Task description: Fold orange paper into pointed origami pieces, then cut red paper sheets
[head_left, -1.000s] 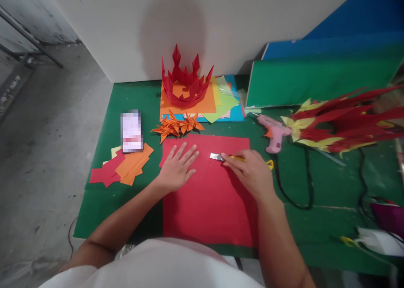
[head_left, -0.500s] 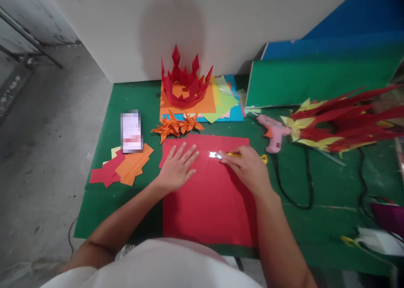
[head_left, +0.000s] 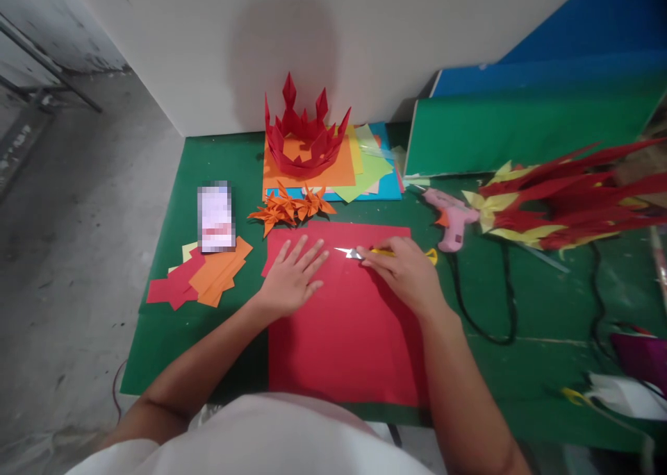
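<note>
Red paper [head_left: 338, 336] lies flat in front of me on the green table. My left hand [head_left: 293, 275] rests on its upper left part, palm down with fingers spread. Between the fingers of my right hand [head_left: 404, 270] is a pair of yellow-handled scissors [head_left: 383, 253], over the upper right part of the paper, blades pointing left. Just beyond the paper are orange folded paper stars [head_left: 294, 207]. Behind them a red paper crown [head_left: 305, 148] stands on a stack of coloured sheets [head_left: 375, 176].
A phone [head_left: 216, 218] and small red and orange paper pieces [head_left: 219, 273] lie at the left. To the right are a pink glue gun [head_left: 448, 218] with a black cord, a red and yellow paper bundle [head_left: 563, 197] and green boards [head_left: 531, 135].
The scissors' blade tips have shifted slightly left, and my right hand has moved a little left with them. My left hand stays in place on the paper.
</note>
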`<state>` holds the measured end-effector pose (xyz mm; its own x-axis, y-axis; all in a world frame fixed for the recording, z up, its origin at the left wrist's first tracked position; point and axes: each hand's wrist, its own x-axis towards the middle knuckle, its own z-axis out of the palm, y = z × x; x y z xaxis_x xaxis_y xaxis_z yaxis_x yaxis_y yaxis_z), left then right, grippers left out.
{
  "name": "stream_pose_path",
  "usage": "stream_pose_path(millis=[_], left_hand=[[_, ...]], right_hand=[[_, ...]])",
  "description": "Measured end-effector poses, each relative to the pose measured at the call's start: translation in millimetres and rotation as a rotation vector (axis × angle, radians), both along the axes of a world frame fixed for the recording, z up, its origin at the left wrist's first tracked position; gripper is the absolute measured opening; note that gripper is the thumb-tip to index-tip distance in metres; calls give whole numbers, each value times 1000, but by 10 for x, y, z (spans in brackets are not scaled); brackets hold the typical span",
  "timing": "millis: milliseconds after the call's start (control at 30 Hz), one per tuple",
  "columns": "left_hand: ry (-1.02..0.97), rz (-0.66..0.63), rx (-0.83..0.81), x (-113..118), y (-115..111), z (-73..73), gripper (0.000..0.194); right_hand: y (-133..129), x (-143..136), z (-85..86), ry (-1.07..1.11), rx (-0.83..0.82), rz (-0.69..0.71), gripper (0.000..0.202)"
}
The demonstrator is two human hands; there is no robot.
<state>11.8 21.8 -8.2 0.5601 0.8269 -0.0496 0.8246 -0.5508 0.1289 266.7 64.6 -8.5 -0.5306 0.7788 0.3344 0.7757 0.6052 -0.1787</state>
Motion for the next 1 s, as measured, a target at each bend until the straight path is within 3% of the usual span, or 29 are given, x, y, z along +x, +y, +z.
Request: stream_pose_path(millis=[600, 833, 1000], left_hand=[[-3, 0, 22, -1, -16, -42, 54], [-61, -135, -39, -8, -80, -14, 59], [-67, -31, -33, -1, -75, 3, 47]], right_hand=[[223, -258, -12, -16, 37, 60, 30], [45, -58, 6, 41, -7, 123, 29], [-95, -15, 9, -2, 0, 70, 28]])
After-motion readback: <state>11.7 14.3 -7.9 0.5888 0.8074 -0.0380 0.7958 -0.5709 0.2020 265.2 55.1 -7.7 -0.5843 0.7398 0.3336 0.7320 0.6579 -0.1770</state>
